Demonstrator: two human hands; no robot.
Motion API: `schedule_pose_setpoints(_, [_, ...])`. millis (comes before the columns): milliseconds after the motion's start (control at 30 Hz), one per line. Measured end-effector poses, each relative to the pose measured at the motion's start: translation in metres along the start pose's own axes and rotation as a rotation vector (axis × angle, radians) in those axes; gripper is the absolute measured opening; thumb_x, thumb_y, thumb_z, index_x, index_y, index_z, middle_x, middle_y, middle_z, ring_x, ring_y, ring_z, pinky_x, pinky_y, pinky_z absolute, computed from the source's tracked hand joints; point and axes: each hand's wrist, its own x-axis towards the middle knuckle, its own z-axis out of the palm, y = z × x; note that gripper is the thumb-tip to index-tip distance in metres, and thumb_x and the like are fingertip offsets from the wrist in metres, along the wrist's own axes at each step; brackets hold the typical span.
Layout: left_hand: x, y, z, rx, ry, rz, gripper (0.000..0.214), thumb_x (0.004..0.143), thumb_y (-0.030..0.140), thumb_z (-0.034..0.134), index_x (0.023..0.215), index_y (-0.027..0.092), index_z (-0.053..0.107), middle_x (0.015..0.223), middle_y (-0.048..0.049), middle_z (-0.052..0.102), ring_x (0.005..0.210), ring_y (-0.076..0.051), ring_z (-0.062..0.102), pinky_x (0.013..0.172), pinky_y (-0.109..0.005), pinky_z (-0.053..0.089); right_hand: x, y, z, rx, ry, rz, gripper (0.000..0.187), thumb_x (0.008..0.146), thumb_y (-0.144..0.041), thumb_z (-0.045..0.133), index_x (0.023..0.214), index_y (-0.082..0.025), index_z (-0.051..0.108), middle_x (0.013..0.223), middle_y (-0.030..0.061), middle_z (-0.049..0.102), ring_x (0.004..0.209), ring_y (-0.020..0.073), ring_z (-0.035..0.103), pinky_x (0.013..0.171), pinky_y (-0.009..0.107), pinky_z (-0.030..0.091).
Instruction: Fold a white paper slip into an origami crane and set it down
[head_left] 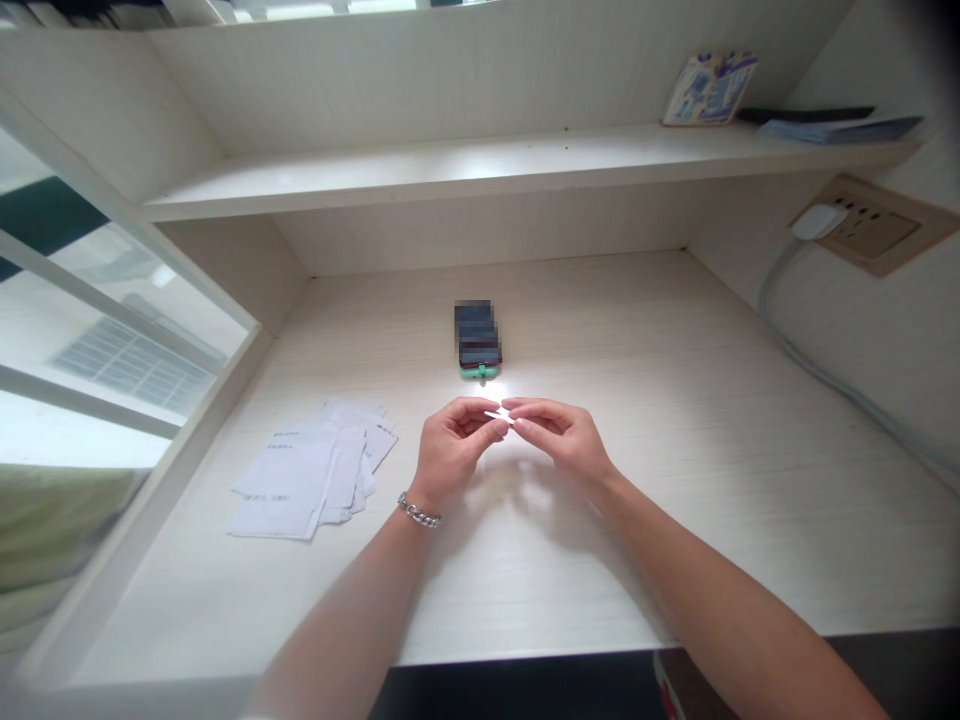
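Above the middle of the desk, my left hand point(459, 445) and my right hand point(564, 438) meet at their fingertips. Both are closed in a pinch on a small white piece point(498, 415), thin and flat like folded paper. The fingers cover most of it, so its full shape is hidden. Just beyond my fingertips lies a phone point(478, 335) with a dark, blurred screen and a green lower edge. To the left of my left hand, several white paper slips point(292, 480) with printed lines lie in a loose, overlapping pile.
A pale wooden desk point(675, 500) spreads beneath my arms, with a shelf point(420, 175) above its back. On that shelf stand a patterned packet point(709, 90) and flat items point(840, 128). A grey cable point(806, 370) hangs from the wall socket point(885, 225). Window bars point(97, 290) are at left.
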Motion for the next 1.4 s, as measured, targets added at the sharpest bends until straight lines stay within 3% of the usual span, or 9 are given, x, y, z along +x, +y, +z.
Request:
schedule_pose_setpoints(233, [-0.0009, -0.0045, -0.0004, 0.076, 0.005, 0.037, 0.024, 0.068, 0.027, 0.070, 0.088, 0.015, 0.062, 0.089, -0.0071, 0.066, 0.078, -0.017, 0.064, 0.072, -0.030, 0.053, 0.0004, 0.0022, -0.0003, -0.001, -0.012, 0.005, 0.015, 0.071, -0.031, 0.068, 0.083, -0.021, 0.071, 0.108, 0.0078, 0.065, 0.102, 0.0234, 0.060, 0.088, 0.036, 0.047])
schedule_pose_setpoints(800, [-0.0030, -0.0011, 0.0021, 0.200, -0.003, 0.074, 0.025, 0.070, 0.032, 0.068, 0.088, 0.016, 0.063, 0.086, -0.0062, 0.066, 0.075, -0.015, 0.062, 0.071, -0.028, 0.052, 0.0012, 0.0018, 0.0007, -0.027, 0.022, 0.055, 0.015, 0.073, -0.034, 0.065, 0.072, -0.019, 0.071, 0.102, 0.0084, 0.068, 0.101, 0.0258, 0.060, 0.091, 0.041, 0.043])
schedule_pose_setpoints(1400, [-0.0036, -0.0009, 0.0010, 0.188, -0.026, 0.102, 0.026, 0.070, 0.029, 0.068, 0.092, 0.017, 0.063, 0.091, -0.0074, 0.067, 0.077, -0.016, 0.063, 0.071, -0.029, 0.053, 0.0007, 0.0025, 0.0000, 0.051, 0.003, 0.087, 0.015, 0.070, -0.034, 0.069, 0.071, -0.019, 0.070, 0.103, 0.0089, 0.067, 0.104, 0.0266, 0.058, 0.093, 0.042, 0.041])
